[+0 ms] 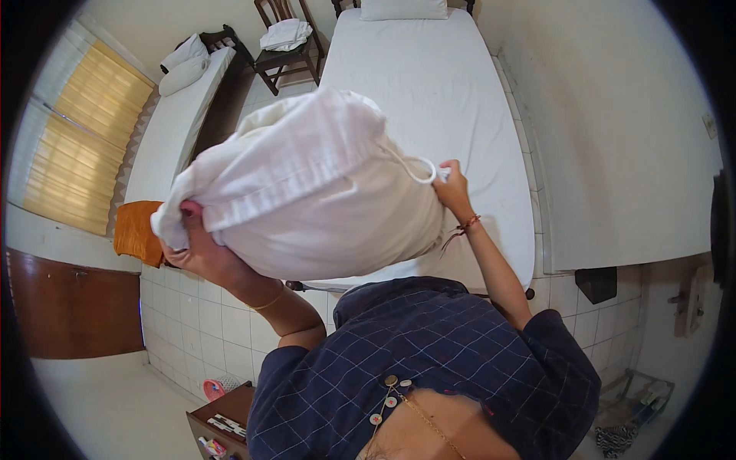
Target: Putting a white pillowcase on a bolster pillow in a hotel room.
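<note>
A plump white pillow [345, 230] in a loose cotton cover hangs tilted between my hands, above the foot of a bed. My left hand [201, 247] grips the gathered edge of the cover at its left end, the thumb tucked into the fabric. At the other end, my right hand [454, 187] is closed around a white drawstring cord [422, 172] that loops out of the cover. Some fingers of both hands are hidden. Behind the pillow lies the white-sheeted bed [420, 75], partly covered from view.
A second bed [158, 138] stands left, with an orange cloth [138, 233] at its foot. Between the beds, a wooden chair [280, 56] holds folded white linen [286, 34]. A dark brown cabinet [221, 402] stands at lower left, near a pink-rimmed basket [214, 390].
</note>
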A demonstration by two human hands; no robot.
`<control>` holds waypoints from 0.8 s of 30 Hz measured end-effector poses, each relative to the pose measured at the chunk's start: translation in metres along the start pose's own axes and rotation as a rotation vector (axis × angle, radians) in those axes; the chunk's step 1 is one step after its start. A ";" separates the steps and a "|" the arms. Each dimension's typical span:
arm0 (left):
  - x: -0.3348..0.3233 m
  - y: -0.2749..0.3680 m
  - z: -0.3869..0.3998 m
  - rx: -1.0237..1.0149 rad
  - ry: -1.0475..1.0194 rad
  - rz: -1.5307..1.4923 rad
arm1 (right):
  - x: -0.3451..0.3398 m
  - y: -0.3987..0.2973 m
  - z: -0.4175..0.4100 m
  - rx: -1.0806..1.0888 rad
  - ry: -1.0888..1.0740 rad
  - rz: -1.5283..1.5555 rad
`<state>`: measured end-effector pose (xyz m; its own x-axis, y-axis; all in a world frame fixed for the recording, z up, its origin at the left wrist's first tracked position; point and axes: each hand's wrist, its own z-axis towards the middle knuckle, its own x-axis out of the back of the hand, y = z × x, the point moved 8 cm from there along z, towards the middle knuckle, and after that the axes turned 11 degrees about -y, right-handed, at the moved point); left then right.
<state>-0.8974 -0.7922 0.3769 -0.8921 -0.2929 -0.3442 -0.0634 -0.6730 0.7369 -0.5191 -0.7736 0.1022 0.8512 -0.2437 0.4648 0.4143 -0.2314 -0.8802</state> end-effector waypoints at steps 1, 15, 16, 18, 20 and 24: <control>0.001 0.000 0.005 -0.015 0.041 -0.037 | 0.007 0.012 0.003 -0.027 -0.019 -0.046; -0.145 -0.103 0.019 -0.624 -0.595 1.030 | -0.071 -0.095 -0.060 0.067 -0.760 1.144; -0.148 -0.119 -0.015 -0.286 -0.986 0.758 | -0.075 -0.082 -0.060 0.031 -0.670 1.205; -0.129 -0.177 -0.124 0.364 -1.616 0.569 | -0.072 -0.074 -0.062 -0.003 -0.551 1.264; -0.114 -0.197 -0.176 0.407 -1.655 0.607 | -0.064 -0.055 -0.066 -0.037 -0.457 1.171; -0.112 -0.181 -0.172 0.194 -1.400 0.466 | -0.069 -0.020 -0.073 -0.154 -0.314 1.035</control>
<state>-0.7093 -0.7541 0.1820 -0.5365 0.4991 0.6805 0.3850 -0.5729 0.7236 -0.6102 -0.8204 0.0949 0.8172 -0.1422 -0.5586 -0.5762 -0.1737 -0.7986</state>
